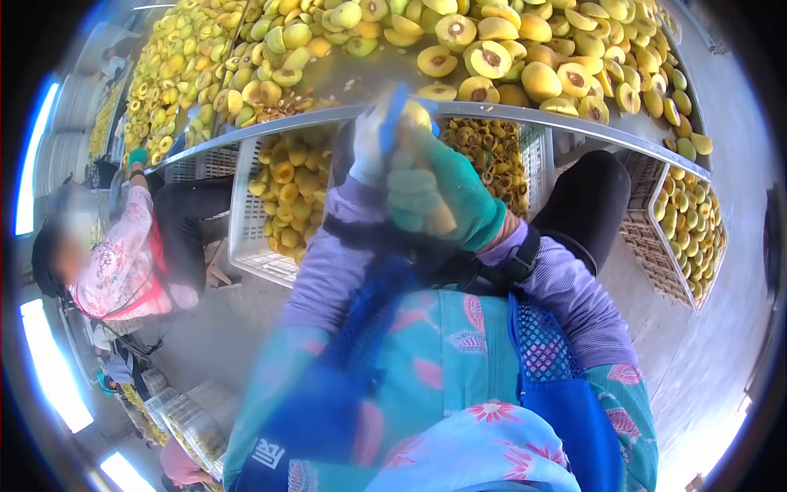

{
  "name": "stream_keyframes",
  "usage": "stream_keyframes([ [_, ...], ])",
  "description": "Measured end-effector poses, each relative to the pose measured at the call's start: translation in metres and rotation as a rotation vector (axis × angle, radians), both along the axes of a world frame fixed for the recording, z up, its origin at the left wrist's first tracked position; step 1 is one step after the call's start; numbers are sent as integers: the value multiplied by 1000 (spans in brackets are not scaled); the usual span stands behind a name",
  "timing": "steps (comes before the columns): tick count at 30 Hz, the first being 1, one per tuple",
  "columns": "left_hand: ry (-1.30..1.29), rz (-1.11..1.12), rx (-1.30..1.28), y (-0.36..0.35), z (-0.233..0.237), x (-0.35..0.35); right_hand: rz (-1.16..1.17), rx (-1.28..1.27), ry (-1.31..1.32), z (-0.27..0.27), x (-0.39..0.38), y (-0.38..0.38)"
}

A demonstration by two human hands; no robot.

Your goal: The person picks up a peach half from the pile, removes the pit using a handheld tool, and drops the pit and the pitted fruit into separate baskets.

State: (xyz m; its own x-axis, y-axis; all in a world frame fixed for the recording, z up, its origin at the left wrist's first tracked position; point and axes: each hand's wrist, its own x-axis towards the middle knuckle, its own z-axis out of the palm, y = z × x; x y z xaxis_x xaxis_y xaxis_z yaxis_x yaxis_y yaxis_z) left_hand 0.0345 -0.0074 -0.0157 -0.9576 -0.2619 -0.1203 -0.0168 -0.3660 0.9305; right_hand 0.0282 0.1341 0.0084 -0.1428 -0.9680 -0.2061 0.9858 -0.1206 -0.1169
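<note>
My left hand (374, 141), in a white and blue glove, is smeared by motion at the table's near edge. Its blue fingertips close around a yellow stone fruit (421, 115). Pressed up against it is my right hand (443, 187) in a green glove, its fingers curled into a fist. A pale, blurred end shows below that fist; what it belongs to cannot be made out. Just beyond both hands, halved yellow-green stone fruits (487, 59) with brown centres lie on the metal table (361, 74), along with small brown bits (283, 109).
Under the table edge stand a white crate (246, 238) of fruit halves and a container of brown stones (484, 156). Another fruit-filled crate (648, 221) sits at right. A co-worker (115, 254) with a green glove sits at left. The table's metal rim (557, 123) curves before me.
</note>
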Motion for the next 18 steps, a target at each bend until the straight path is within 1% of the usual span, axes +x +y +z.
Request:
stream_keyframes([
  [1,123,4,-326,-3,-1,0,-11,-55,-61,-2,3,-3],
  [3,332,-2,-984,-8,-1,8,-98,101,287,-24,9,-12],
  [4,442,87,-1074,-3,0,9,-71,76,294,-32,10,-12],
  [5,323,60,-924,-4,6,9,-44,51,302,-28,10,-12],
  [7,96,9,-612,-6,15,11,160,-193,-8,-12,0,-2],
  [8,406,214,-1115,-5,9,6,93,-308,-90,-9,5,-7],
  [10,105,88,-308,-11,1,3,61,-348,-179,-12,4,-14],
  [11,-61,22,100,-8,4,7,40,-364,-239,-13,8,-15],
  [12,-79,19,180,-14,-7,10,35,-246,-335,-4,9,-11],
  [13,-99,19,260,-20,-19,14,61,-216,-243,-6,10,-10],
  [15,-90,56,127,-8,13,16,111,-175,-45,-12,7,-11],
  [16,46,61,-142,-7,15,21,211,-298,4,-20,-1,-10],
  [17,174,110,-408,-5,17,25,199,-306,-73,-19,1,-11],
  [18,92,78,-42,-6,16,28,189,-309,-152,-14,3,-9],
])
